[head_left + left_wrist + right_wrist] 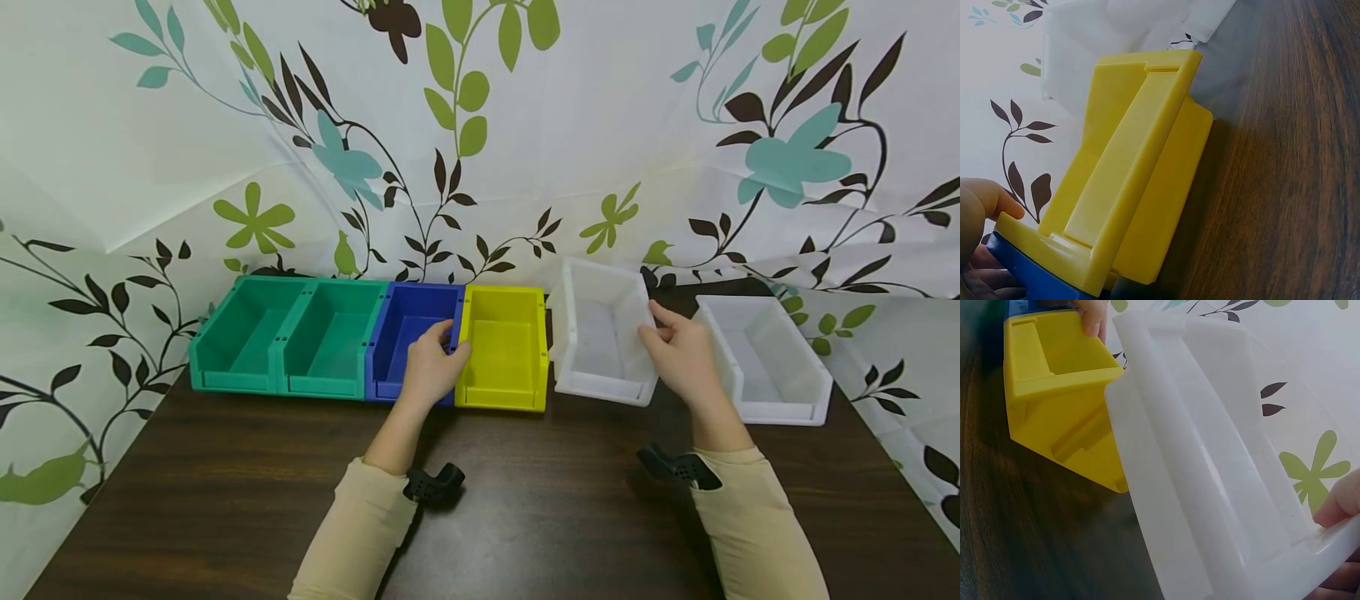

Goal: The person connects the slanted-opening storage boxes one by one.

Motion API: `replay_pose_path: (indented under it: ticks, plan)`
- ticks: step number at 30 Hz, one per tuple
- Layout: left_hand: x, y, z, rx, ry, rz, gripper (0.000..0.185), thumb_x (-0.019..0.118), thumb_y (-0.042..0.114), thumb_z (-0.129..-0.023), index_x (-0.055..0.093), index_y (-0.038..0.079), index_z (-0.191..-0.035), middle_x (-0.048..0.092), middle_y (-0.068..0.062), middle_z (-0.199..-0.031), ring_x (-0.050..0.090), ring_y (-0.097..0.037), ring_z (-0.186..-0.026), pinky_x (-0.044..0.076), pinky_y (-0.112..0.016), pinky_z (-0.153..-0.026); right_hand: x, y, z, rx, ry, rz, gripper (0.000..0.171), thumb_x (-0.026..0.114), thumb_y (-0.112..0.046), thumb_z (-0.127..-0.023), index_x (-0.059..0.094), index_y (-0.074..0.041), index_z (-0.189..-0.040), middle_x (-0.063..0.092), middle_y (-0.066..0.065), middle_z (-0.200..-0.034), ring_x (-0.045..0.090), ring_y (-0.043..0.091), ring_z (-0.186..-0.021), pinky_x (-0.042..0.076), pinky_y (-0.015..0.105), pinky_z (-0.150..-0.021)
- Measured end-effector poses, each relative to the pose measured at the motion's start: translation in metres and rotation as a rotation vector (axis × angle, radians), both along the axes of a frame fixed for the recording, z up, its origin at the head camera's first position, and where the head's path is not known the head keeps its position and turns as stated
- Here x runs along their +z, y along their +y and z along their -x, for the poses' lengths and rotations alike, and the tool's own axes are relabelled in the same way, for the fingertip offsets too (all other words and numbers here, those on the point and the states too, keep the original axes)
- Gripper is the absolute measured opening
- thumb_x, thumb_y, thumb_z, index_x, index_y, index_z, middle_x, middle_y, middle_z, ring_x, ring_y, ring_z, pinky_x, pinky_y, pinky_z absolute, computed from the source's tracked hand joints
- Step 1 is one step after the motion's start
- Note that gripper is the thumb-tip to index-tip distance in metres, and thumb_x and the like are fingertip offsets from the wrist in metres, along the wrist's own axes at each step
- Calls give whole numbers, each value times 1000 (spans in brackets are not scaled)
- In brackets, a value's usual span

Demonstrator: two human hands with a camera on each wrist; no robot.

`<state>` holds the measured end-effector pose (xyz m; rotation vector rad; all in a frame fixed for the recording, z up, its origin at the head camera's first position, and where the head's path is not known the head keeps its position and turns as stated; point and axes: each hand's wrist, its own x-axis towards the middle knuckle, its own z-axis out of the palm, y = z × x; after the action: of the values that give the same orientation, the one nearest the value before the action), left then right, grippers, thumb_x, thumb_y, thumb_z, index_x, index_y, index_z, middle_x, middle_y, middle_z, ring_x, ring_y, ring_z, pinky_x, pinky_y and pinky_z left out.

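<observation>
Several open-front plastic bins stand in a row in the head view. My left hand (pixel 433 367) pinches the adjoining walls of the blue bin (pixel 386 354) and the yellow bin (pixel 501 346). In the left wrist view its thumb (pixel 994 197) lies over the yellow rim, with the other fingers on the blue side. My right hand (pixel 682 354) grips the right wall of a white bin (pixel 603 333), thumb on one side and fingers on the other. This white bin is tilted, its left side close beside the yellow bin in the head view.
Two green bins (pixel 318 383) adjoin the blue one on the left. Another white bin (pixel 783 412) stands at the right, beyond my right hand. Behind the dark wooden table (pixel 525 500) hangs a white cloth (pixel 585 108) with leaf prints.
</observation>
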<state>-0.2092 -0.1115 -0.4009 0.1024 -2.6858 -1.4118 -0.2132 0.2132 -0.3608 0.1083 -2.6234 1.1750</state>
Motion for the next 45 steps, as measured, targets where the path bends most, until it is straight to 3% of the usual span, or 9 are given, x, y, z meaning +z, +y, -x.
replay_pose_path:
  ticks: [11,14,20,24,26,28,31,33,45]
  plan:
    - [1,-1,0,4,3,6,54,59,26,-87,51,2,-134,61,-21,-124,61,-30,-111,52,-46,-90,-4,6,6,67,-20,-36,46,54,-14,-92,49,6,-133,69,29,-86,34,0,-38,30,24,-36]
    - [1,1,-1,8,5,11,53,59,27,-87,51,2,-134,61,-21,-124,61,-30,-110,51,-46,-91,-3,8,6,85,-43,-47,47,53,-14,-93,46,7,-134,67,30,-97,32,1,-38,30,25,-36]
    - [-1,3,-3,10,10,5,53,60,27,-87,52,2,-133,62,-21,-123,62,-30,-108,52,-45,-90,3,9,3,90,-74,-77,48,52,-11,-92,45,9,-134,53,28,-127,61,10,-66,42,21,-48]
    - [-2,3,-3,9,17,-5,53,61,26,-87,52,1,-133,62,-21,-122,62,-30,-107,52,-45,-89,10,8,3,106,-70,-140,47,53,-10,-90,45,9,-133,50,27,-130,64,24,-82,44,20,-54]
    - [-2,3,-3,11,21,-6,52,61,26,-87,52,1,-133,62,-21,-122,62,-30,-107,52,-45,-89,15,7,4,119,-63,-177,48,53,-10,-90,46,9,-133,55,29,-123,61,22,-68,42,22,-50]
    - [-2,2,-3,13,22,-8,52,61,26,-87,52,1,-133,62,-21,-122,62,-30,-107,52,-45,-89,20,5,5,124,-56,-227,48,52,-9,-89,46,8,-133,68,28,-93,48,15,-51,36,23,-44]
    - [-1,2,-3,16,23,-6,52,61,25,-87,52,1,-133,62,-21,-122,62,-30,-108,52,-46,-90,26,0,6,127,-56,-290,50,49,-10,-88,45,8,-134,48,6,-49,26,9,-40,26,24,-39]
    - [-1,1,-3,18,20,-2,52,61,25,-87,52,1,-133,62,-21,-122,62,-31,-109,52,-46,-90,30,-3,5,126,-56,-327,51,48,-9,-87,44,8,-134,34,-5,-44,21,8,-40,23,24,-38]
    - [-2,-1,-2,15,28,5,53,61,27,-87,53,1,-132,63,-20,-121,62,-30,-108,53,-45,-87,47,-15,-1,108,-72,-429,52,46,-8,-85,42,9,-135,34,-5,-44,25,10,-40,25,25,-39]
